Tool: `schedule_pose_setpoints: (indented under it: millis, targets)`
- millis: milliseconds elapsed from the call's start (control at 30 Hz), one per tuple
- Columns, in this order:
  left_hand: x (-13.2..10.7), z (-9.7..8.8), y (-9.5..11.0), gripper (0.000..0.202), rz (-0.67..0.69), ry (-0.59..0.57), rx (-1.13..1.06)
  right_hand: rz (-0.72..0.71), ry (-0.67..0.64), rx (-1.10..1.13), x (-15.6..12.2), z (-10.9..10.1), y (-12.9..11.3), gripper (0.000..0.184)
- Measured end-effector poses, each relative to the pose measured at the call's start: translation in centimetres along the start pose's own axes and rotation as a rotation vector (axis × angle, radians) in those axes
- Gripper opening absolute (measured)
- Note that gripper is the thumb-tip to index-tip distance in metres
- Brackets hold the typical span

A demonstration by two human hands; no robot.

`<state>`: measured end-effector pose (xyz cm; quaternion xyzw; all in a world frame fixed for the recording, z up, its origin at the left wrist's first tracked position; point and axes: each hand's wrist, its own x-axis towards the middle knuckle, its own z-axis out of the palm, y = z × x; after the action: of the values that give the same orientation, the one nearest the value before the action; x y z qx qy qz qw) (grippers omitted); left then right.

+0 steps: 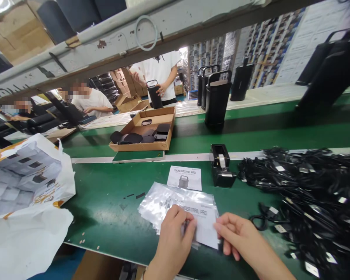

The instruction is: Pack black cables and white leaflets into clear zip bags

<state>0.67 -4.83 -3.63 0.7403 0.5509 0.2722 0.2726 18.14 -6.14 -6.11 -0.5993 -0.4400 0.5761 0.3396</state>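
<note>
A white printed leaflet (207,227) lies at the stack of clear plastic bags (154,202) on the green bench, in front of me. My left hand (176,235) has its thumb and fingers pinched together on a plastic bag at the leaflet's left side. With thumb and fingertips, my right hand (236,237) grips the leaflet's right edge. How far the leaflet sits inside the bag is hard to make out. Just beyond the bags rests another leaflet (192,175), showing a picture of a speaker with a handle.
A black tape dispenser (221,167) stands beyond my hands, and tangled black cables (306,206) pile up on the right. At left is an open white sack (67,171) of leaflets. Black speakers (217,101) and a cardboard tray (140,147) occupy the far strip; people work behind.
</note>
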Motion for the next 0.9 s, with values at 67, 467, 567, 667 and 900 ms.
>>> schedule_pose_setpoints:
  millis: [67,467,567,667,900]
  targets:
    - [0.1,0.2,0.8,0.014,0.027,-0.025,-0.087,-0.097,-0.007,-0.111,0.5,1.7,-0.9,0.022]
    - [1.3,1.7,-1.1,0.016,0.106,-0.123,0.186,-0.454,0.244,-1.323,0.1,-11.0,-1.1,0.052]
    - [1.4,2.1,-1.3,0.017,0.108,-0.108,0.181,-0.46,0.181,-1.382,0.9,-12.5,-1.5,0.031]
    - [1.6,2.0,-1.0,0.017,0.083,-0.101,0.1,-0.463,0.175,-1.305,1.3,-10.8,-2.3,0.017]
    - [1.6,1.9,-0.6,0.016,-0.004,-0.025,-0.079,-0.401,-0.004,-0.75,-0.9,-2.9,-2.5,0.013]
